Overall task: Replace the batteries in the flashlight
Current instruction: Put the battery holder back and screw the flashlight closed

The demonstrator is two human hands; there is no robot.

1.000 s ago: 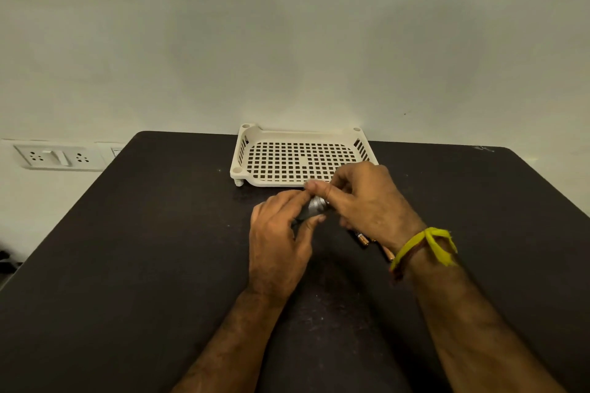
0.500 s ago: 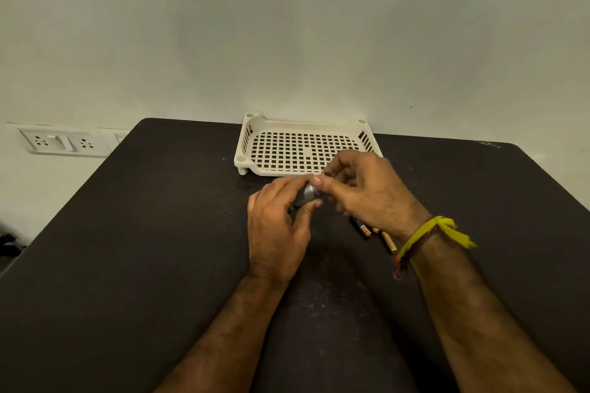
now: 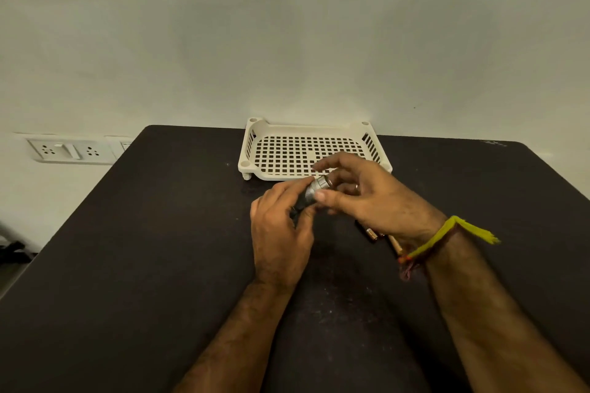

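My left hand (image 3: 281, 233) curls round the dark body of the flashlight (image 3: 314, 191), a small cylinder whose ribbed, silvery metal end pokes out above my knuckles; my right hand (image 3: 367, 198) pinches that shiny end between thumb and curled fingers, forefinger lifted; both hover just above the matt black table (image 3: 127, 265), dusted with pale specks. Batteries (image 3: 372, 233) lie on the table under my right wrist, copper-topped and slim; I count at least two, the hand hiding the rest. One cream plastic tray (image 3: 258, 134) with a square-holed grid floor sits just beyond my hands; a yellow thread band (image 3: 447, 233) circles my right wrist; white wall sockets (image 3: 68, 150) at far left.
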